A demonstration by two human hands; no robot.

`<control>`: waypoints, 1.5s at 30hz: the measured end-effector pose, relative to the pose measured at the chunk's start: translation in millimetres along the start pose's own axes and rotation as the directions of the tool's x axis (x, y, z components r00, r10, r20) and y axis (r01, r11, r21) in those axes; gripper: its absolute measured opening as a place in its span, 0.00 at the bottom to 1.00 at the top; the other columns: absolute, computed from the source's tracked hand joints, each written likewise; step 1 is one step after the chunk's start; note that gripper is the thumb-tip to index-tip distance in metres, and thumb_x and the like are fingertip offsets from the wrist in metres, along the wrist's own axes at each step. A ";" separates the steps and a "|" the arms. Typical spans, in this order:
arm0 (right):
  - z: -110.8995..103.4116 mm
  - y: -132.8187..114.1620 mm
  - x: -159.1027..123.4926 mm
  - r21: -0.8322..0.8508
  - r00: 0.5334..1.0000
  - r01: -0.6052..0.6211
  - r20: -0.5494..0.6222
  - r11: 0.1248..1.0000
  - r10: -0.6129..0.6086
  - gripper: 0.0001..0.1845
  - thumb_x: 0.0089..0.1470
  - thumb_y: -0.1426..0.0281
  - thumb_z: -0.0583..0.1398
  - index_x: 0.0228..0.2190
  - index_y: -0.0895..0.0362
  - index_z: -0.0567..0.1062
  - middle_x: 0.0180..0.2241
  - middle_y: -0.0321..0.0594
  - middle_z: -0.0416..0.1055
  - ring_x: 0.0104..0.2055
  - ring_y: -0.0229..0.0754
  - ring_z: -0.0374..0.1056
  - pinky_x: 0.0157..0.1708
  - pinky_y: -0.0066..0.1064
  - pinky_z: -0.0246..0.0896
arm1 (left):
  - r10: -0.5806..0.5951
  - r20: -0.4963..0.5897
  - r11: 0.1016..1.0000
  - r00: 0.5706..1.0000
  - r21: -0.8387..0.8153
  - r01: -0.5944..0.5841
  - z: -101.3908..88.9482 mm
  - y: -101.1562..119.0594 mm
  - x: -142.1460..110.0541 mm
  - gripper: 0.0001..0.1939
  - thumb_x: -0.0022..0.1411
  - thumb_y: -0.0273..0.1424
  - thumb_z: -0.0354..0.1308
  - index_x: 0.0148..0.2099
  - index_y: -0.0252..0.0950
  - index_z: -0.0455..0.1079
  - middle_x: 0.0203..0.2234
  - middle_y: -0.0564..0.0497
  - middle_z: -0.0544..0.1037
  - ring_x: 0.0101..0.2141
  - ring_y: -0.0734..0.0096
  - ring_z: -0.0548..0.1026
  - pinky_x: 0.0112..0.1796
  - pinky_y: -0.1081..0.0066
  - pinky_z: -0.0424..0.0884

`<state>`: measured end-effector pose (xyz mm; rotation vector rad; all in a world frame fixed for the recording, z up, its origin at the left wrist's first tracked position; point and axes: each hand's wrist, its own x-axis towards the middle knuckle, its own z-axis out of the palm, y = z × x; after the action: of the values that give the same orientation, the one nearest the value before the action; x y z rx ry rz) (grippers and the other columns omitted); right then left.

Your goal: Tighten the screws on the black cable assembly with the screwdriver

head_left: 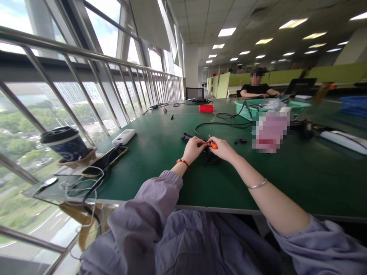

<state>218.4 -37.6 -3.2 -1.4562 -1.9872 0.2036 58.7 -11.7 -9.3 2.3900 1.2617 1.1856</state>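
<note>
My left hand point(195, 148), with a beaded bracelet at the wrist, is closed in a pinch on a small black part at the end of a black cable point(210, 123). Touching it from the right is my right hand point(222, 149), its fingers wrapped round a small orange-handled tool point(213, 145). A thin light tip sticks up beside the fingers. The fingers hide most of the black part. Just beyond my left hand lies a dark piece point(186, 136), and small black pieces point(242, 140) rest to the right of my hands.
A red box point(206, 108) and a green basket point(243, 110) stand farther back. On the left are a white power bank point(124, 137), a phone point(94, 168), coiled white cable point(76, 187) and a lidded cup point(69, 145) near the railing. Another person point(259, 89) sits across the table.
</note>
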 end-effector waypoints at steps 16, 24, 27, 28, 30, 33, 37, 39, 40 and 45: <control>-2.1 -1.9 -0.3 -0.005 0.999 -0.027 0.040 1.000 0.027 0.13 0.48 0.74 0.59 0.39 0.55 0.72 0.38 0.41 0.75 0.39 0.41 0.70 0.40 0.30 0.61 | 0.028 0.045 0.993 0.999 0.116 -0.033 -4.4 1.1 -3.4 0.04 0.58 0.28 0.60 0.36 0.36 0.76 0.33 0.49 0.74 0.39 0.67 0.72 0.45 0.67 0.68; -11.6 -8.5 -2.0 0.013 0.967 -0.101 -0.234 0.995 0.101 0.14 0.53 0.63 0.57 0.41 0.54 0.70 0.33 0.42 0.75 0.34 0.46 0.70 0.33 0.31 0.59 | 0.149 0.145 0.939 0.978 0.290 -0.186 -15.2 -13.3 -5.6 0.30 0.58 0.36 0.60 0.62 0.39 0.59 0.59 0.46 0.64 0.60 0.58 0.58 0.62 0.54 0.47; -25.7 -12.9 -4.5 0.122 0.881 -0.052 -0.463 0.991 0.103 0.12 0.53 0.58 0.55 0.33 0.53 0.70 0.27 0.39 0.72 0.29 0.44 0.68 0.28 0.30 0.57 | 0.097 0.241 0.927 0.966 0.331 -0.176 -19.1 -24.9 -4.4 0.31 0.61 0.40 0.57 0.64 0.40 0.56 0.61 0.47 0.63 0.62 0.59 0.56 0.63 0.53 0.40; -30.1 -13.9 -5.3 0.167 0.849 -0.010 -0.520 0.986 0.097 0.12 0.52 0.58 0.55 0.29 0.53 0.70 0.25 0.38 0.71 0.28 0.43 0.67 0.28 0.30 0.56 | 0.086 0.255 0.923 0.963 0.345 -0.174 -19.7 -27.1 -3.8 0.30 0.61 0.40 0.56 0.64 0.40 0.57 0.61 0.47 0.64 0.62 0.59 0.57 0.63 0.54 0.41; -36.7 -15.0 -6.5 0.265 0.801 0.062 -0.588 0.962 0.111 0.14 0.53 0.59 0.53 0.22 0.54 0.67 0.21 0.36 0.68 0.25 0.41 0.65 0.26 0.29 0.55 | 0.082 0.261 0.911 0.962 0.372 -0.179 -19.7 -28.1 -2.8 0.26 0.63 0.39 0.54 0.62 0.41 0.60 0.59 0.48 0.66 0.60 0.60 0.59 0.63 0.56 0.42; -39.6 -16.4 -7.5 0.366 0.791 0.162 -0.604 0.916 0.101 0.15 0.52 0.62 0.53 0.18 0.54 0.65 0.17 0.34 0.64 0.22 0.38 0.62 0.24 0.29 0.53 | 0.083 0.234 0.889 0.969 0.421 -0.178 -17.9 -22.7 -2.4 0.23 0.63 0.38 0.55 0.60 0.42 0.63 0.56 0.50 0.69 0.57 0.61 0.61 0.61 0.58 0.48; -37.1 -21.7 -9.1 0.367 0.829 0.180 -0.556 0.913 0.060 0.14 0.51 0.63 0.55 0.17 0.54 0.67 0.15 0.33 0.62 0.22 0.38 0.62 0.24 0.28 0.53 | 0.055 0.160 0.862 0.986 0.491 -0.127 -15.3 -13.4 -4.6 0.22 0.61 0.41 0.57 0.55 0.42 0.68 0.49 0.48 0.72 0.51 0.57 0.64 0.55 0.57 0.55; -36.4 -24.5 -10.0 0.367 0.839 0.186 -0.542 0.912 0.047 0.14 0.50 0.63 0.55 0.17 0.55 0.67 0.15 0.34 0.62 0.22 0.38 0.61 0.24 0.28 0.53 | 0.039 0.130 0.853 0.991 0.512 -0.100 -14.5 -11.0 -6.0 0.22 0.59 0.43 0.58 0.54 0.42 0.70 0.46 0.47 0.72 0.49 0.55 0.64 0.53 0.57 0.56; -36.4 -25.5 -10.3 0.368 0.840 0.190 -0.540 0.910 0.044 0.14 0.50 0.64 0.55 0.17 0.55 0.67 0.15 0.34 0.62 0.22 0.38 0.61 0.24 0.28 0.53 | 0.033 0.121 0.851 0.992 0.517 -0.091 -14.1 -10.6 -6.5 0.22 0.59 0.43 0.59 0.54 0.41 0.70 0.46 0.47 0.72 0.49 0.55 0.63 0.52 0.57 0.57; -35.7 -24.6 -9.9 0.354 0.845 0.192 -0.534 0.915 0.029 0.15 0.50 0.63 0.55 0.17 0.55 0.67 0.16 0.34 0.63 0.22 0.37 0.60 0.25 0.29 0.53 | 0.016 0.115 0.856 0.993 0.512 -0.073 -12.7 -11.7 -6.9 0.23 0.58 0.44 0.59 0.54 0.42 0.69 0.47 0.46 0.70 0.49 0.54 0.62 0.51 0.57 0.57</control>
<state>221.4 -64.4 32.2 -1.0175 -1.4443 0.1341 40.2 -12.1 -10.5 2.8156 1.6667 0.7783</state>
